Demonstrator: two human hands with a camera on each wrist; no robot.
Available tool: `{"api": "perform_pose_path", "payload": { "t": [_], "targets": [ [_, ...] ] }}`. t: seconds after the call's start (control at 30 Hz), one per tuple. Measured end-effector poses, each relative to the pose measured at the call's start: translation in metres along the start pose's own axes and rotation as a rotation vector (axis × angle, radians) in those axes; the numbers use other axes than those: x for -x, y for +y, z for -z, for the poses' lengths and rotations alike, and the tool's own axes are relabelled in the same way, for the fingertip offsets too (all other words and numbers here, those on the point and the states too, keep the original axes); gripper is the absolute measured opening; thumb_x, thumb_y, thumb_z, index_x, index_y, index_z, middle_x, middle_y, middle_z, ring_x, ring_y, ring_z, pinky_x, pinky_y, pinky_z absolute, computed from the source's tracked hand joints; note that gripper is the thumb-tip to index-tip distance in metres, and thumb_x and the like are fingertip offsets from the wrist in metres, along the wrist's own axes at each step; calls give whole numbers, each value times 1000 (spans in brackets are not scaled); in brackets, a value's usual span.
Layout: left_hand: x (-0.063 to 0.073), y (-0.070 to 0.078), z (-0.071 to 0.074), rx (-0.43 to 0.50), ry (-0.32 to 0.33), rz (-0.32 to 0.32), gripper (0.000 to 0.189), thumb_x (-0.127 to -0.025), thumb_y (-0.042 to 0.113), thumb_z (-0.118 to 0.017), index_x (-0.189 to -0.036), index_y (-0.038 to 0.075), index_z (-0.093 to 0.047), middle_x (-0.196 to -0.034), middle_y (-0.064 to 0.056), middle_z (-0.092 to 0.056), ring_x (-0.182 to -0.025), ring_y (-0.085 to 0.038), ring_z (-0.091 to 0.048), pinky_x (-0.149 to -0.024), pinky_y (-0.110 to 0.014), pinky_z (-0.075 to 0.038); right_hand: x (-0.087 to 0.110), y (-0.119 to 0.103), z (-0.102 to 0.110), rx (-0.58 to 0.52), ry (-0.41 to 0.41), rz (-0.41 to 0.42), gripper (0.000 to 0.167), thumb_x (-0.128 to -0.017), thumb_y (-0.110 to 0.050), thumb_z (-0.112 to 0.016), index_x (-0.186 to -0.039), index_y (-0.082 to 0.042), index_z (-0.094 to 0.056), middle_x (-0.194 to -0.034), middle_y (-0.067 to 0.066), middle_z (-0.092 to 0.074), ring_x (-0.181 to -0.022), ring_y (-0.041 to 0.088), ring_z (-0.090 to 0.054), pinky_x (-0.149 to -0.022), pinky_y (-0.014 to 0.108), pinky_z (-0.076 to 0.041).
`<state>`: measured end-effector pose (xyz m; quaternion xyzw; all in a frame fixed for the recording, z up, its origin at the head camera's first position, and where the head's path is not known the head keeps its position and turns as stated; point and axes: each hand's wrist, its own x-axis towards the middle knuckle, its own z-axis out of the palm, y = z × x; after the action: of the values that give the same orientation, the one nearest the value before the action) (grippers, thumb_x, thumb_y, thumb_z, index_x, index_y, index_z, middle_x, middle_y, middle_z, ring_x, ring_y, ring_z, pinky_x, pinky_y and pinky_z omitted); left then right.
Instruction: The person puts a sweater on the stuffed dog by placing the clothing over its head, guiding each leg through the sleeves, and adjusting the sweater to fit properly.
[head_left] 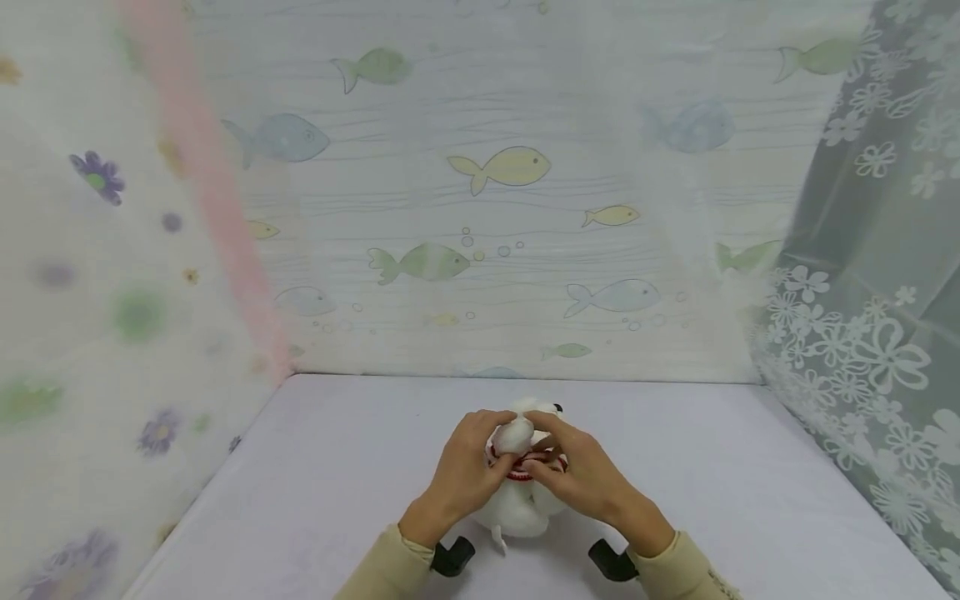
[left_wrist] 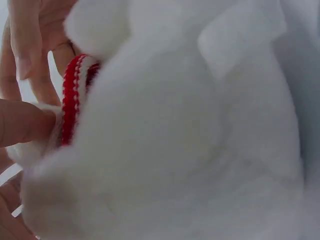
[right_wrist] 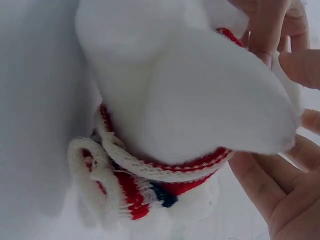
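A white plush toy (head_left: 517, 510) wears a red-and-white knitted garment (head_left: 521, 476) and shows a small black spot at its far end. My left hand (head_left: 471, 462) grips a rounded white part of it, the thumb (left_wrist: 25, 122) on the plush beside the knit edge. From the other side my right hand (head_left: 588, 467) curls round the same part, index fingertip at its top and thumb close by the knit. In the right wrist view, its fingers (right_wrist: 270, 185) reach behind a plush limb (right_wrist: 215, 95), by the garment's rim. A dark blue patch shows on the knit.
The toy stands on a white-covered table (head_left: 337, 500). Behind it hangs a fish-print curtain (head_left: 510, 250), with a flowered sheet (head_left: 97, 333) at left and a lace-patterned grey curtain (head_left: 877, 333) at right. Black devices (head_left: 453, 557) sit under both wrists by the beige sleeves.
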<state>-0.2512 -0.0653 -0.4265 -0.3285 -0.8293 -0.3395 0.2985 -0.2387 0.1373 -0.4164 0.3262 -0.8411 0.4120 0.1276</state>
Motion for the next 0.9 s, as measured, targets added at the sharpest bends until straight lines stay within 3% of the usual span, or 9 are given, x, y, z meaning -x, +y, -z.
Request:
{"api": "perform_pose_path", "payload": {
  "t": [0.2, 0.33, 0.47, 0.63, 0.77, 0.9],
  "targets": [
    [0, -7, 4, -64, 33, 55, 54, -73, 0, -70, -125, 12, -58, -100, -2, -61, -86, -15, -52, -69, -31, -46, 2, -1, -2, 88, 26, 37, 57, -82, -24, -76, -132, -13, -50, -123, 1, -58, -103, 14, -60, -80, 33, -52],
    [0, -10, 7, -75, 56, 86, 53, -73, 0, -70, -123, 16, -61, -97, -1, -58, -87, -16, -52, -69, -32, -47, 3, 0, -5, 227, 97, 57, 43, -74, -30, -80, -110, -16, -60, -104, -9, -56, -88, 10, -56, -70, 26, -50],
    [-1, -10, 9, -70, 64, 92, 49, -73, 1, -71, -120, 15, -64, -96, -1, -58, -87, -16, -51, -68, -32, -48, 5, -2, -7, 307, 69, -23, 39, -70, -38, -80, -96, -24, -56, -78, -16, -49, -69, 7, -51, -58, 20, -42],
    [-1, -10, 10, -44, 48, 101, 46, -74, 2, -70, -119, 14, -64, -96, -1, -58, -87, -16, -52, -71, -32, -49, 4, -4, -7, 270, 31, -50, 35, -72, -29, -79, -96, -23, -54, -80, -16, -53, -68, 2, -50, -57, 20, -43],
    [-2, -12, 12, -10, 36, 117, 41, -76, 1, -70, -115, 13, -63, -96, 0, -57, -84, -12, -53, -69, -28, -49, 2, -3, -4, 190, 100, 3, 34, -71, -11, -76, -100, -15, -57, -95, -10, -57, -74, 6, -52, -60, 21, -47],
    [0, -12, 12, 28, 15, 138, 36, -76, 4, -73, -109, 9, -61, -94, 0, -56, -77, -9, -51, -64, -24, -48, 0, 0, -1, 191, 190, 42, 39, -71, -3, -72, -108, -11, -59, -95, -7, -54, -69, 6, -48, -57, 20, -45]
  ]
}}
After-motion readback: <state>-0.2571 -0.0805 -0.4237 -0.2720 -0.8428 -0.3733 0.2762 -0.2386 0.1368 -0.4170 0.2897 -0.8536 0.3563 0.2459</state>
